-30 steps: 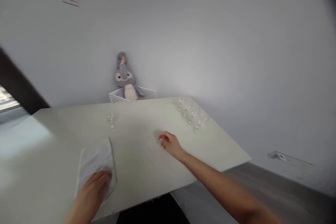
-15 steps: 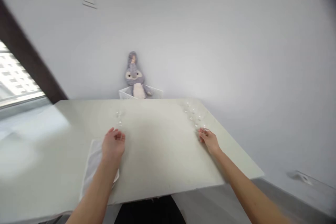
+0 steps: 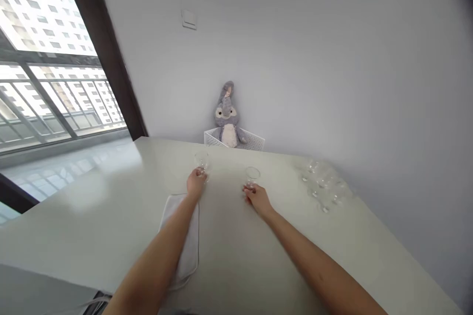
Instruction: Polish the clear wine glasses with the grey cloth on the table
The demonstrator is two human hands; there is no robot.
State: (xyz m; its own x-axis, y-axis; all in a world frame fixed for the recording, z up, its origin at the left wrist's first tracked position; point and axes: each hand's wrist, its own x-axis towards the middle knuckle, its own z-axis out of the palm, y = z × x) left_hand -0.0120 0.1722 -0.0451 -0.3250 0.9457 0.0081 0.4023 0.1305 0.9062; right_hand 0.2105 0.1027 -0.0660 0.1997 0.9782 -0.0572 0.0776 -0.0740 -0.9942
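2 hands over 1 pale table (image 3: 121, 206), each w/ its own clear stemmed glass. L hand (image 3: 196, 182) has fingers closed round the lower part of the L glass (image 3: 201, 159), left of table ctr., toward the far side; R hand (image 3: 257, 198) is closed on the lower part of the R glass (image 3: 253, 174), nearer mid-table. Both glasses are upright, apart from each other w/ bare tabletop btwn. (can't tell if either base touches the table). Off to the right, well apart from R hand, is 1 group of clear glasses (image 3: 321, 183), close together; several, but too faint & overlapped for an exact count. 1 whitish cloth (image 3: 190, 248) lies flat near the table's front edge, partly hidden below the L forearm. Past the far edge: 1 white perforated basket (image 3: 254, 141) w/ 1 grey plush toy (image 3: 227, 120) in it, white belly facing fwd. 1 switch plate (image 3: 189, 18) is up on the wall; 1 dark post (image 3: 105, 44) slants beside the window, far left.
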